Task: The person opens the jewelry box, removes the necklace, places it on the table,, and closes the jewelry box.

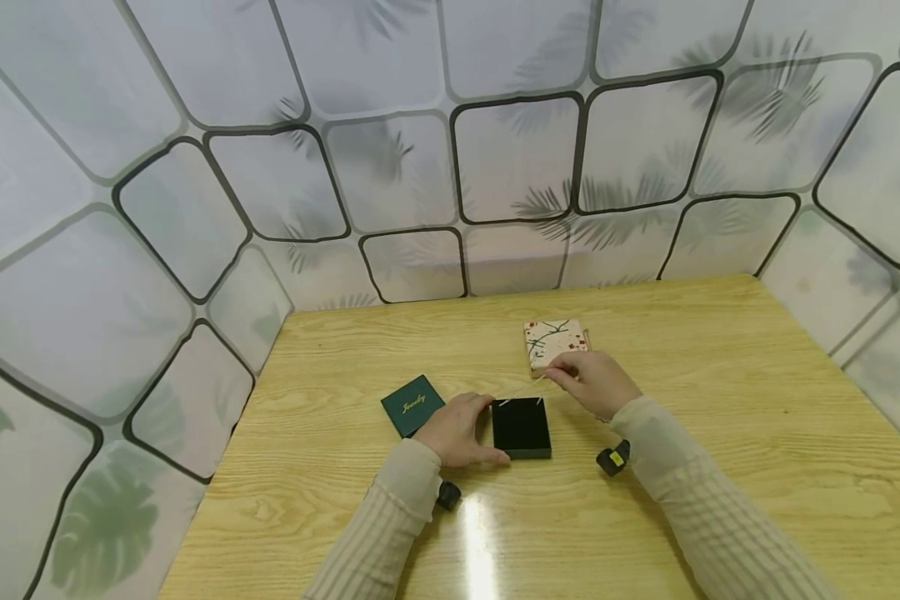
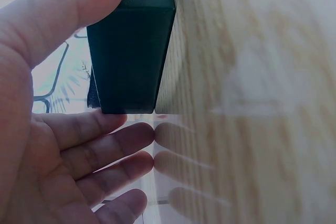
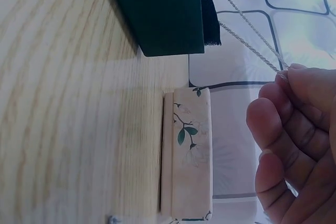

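A small dark green jewelry box [image 1: 521, 429] with a black lining lies uncovered on the table. My left hand [image 1: 457, 429] holds it at the left side, thumb at the near corner and forefinger at the far one; in the left wrist view the other fingers [image 2: 113, 174] extend past the box. Between thumb and forefinger my right hand [image 1: 592, 383] pinches a thin silvery chain [image 3: 252, 47]. Its two strands run taut to the box's far edge, and a clasp shows on one strand in the right wrist view. The chain's kind cannot be told.
A green lid [image 1: 412, 406] with gold "Jewelry" lettering lies left of the box, partly behind my left hand. Behind my right hand is a cream box [image 1: 555, 337] with a floral print. Patterned curtain [image 1: 517, 158] borders the wooden table [image 1: 330, 500].
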### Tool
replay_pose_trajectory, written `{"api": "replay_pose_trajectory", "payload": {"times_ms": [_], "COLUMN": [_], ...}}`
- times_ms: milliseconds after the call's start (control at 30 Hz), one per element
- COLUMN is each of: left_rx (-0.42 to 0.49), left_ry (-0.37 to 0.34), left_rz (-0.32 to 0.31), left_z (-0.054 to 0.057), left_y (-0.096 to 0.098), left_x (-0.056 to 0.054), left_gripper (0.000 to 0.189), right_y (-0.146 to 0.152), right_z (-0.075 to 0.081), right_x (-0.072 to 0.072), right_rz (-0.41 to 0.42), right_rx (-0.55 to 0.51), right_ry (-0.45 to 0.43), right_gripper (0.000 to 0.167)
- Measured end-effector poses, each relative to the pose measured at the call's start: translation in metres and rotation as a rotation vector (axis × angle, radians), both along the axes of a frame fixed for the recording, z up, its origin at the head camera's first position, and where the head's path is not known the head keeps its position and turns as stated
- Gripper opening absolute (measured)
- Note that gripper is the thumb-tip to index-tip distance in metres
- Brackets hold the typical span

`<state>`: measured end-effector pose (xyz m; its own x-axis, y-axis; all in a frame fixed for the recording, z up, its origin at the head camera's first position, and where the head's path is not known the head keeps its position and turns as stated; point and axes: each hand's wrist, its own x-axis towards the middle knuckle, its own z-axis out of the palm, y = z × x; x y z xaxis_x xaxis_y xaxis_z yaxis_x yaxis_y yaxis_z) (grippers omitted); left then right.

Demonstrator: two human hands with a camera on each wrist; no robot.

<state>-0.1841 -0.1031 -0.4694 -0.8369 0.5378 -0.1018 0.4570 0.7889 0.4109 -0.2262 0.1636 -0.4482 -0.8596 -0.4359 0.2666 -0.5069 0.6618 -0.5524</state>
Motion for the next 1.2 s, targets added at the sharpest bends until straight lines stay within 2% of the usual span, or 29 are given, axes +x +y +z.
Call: {"api": "replay_pose_trajectory", "payload": {"times_ms": [300, 600, 833, 1000, 1200], "left_rx": [-0.007, 0.024, 0.035, 0.044, 0.057], "left_ry": [-0.011, -0.037, 0.004, 0.02, 0.033], "left_rz": [0.005, 0.0, -0.032, -0.041, -0.047], "left_z": [0.001, 0.002, 0.002, 0.002, 0.003], "left_y": [0.001, 0.001, 0.0, 0.0, 0.0], "left_x": [0.0, 0.0, 0.0, 0.0, 0.0], "left_gripper": [0.098, 0.108, 0.102, 0.099, 0.097], "right_y": [0.001, -0.004, -0.013, -0.02, -0.033], "right_z": [0.001, 0.0, 0.003, 0.003, -0.001], "right_x": [0.001, 0.0, -0.001, -0.002, -0.003], "right_rz": [-0.002, 0.042, 0.081, 0.106, 0.197], "right_rx": [-0.011, -0.03, -0.052, -0.011, 0.102], "right_ry": [-0.032, -0.006, -0.018, 0.001, 0.041], "right_gripper": [0.016, 0.013, 0.011, 0.011, 0.01]}}
